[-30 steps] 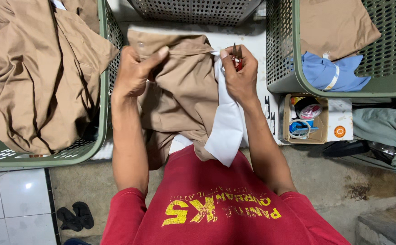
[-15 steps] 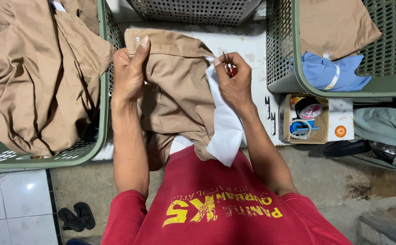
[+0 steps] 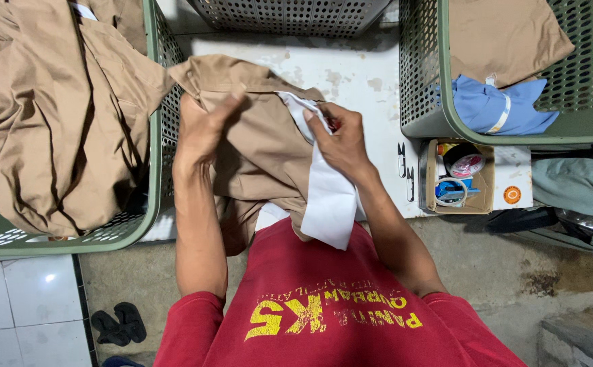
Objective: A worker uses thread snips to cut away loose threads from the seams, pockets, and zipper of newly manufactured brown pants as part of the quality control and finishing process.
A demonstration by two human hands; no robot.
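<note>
Worn white paint covers the desk (image 3: pixel 371 81), flanked by green perforated baskets: the left basket (image 3: pixel 154 136) is heaped with tan garments (image 3: pixel 52 115), the right basket (image 3: pixel 439 102) holds tan and blue pieces. A tan garment (image 3: pixel 262 149) is held up over the desk edge, its white pocket lining (image 3: pixel 327 197) pulled out. It is gripped at the top by the closed left hand (image 3: pixel 201 132); the lining is pinched by the right hand (image 3: pixel 341 139), with something small and red in it. Inspection or trimming seems underway; steady tension would be needed next. Two thread snips (image 3: pixel 405 166) lie beside a small cardboard box (image 3: pixel 456 180).

left hand (image 3: pixel 201 129): fingers curled, gripping | right hand (image 3: pixel 337 139): apparently pinching
</note>
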